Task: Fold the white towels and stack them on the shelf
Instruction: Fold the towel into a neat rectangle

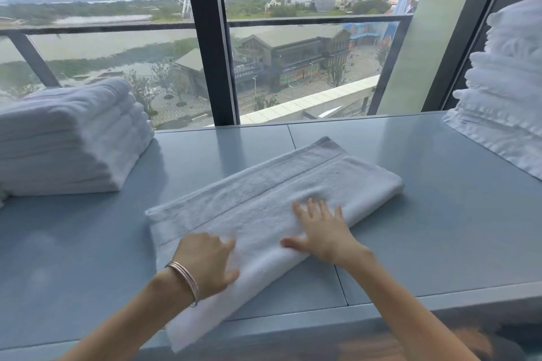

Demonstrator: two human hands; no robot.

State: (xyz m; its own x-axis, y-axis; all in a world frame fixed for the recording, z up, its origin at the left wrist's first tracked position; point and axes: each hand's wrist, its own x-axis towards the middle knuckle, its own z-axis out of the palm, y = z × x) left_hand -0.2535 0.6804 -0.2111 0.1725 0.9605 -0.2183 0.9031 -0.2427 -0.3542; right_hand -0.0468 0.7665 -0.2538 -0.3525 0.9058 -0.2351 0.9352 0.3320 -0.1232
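A white towel [264, 202], folded into a long strip, lies slantwise on the grey-blue shelf [440, 214], its near end hanging over the front edge. My left hand [208, 264], with bracelets at the wrist, rests on the towel's near left part, fingers slightly bent. My right hand [322, 231] lies flat on the towel's middle with fingers spread. A neat stack of folded white towels [67, 143] sits at the left of the shelf.
A rougher pile of white towels [504, 91] stands at the right end of the shelf. A large window with a dark upright frame [211, 38] rises right behind the shelf. Bare shelf surface shows on both sides of the towel.
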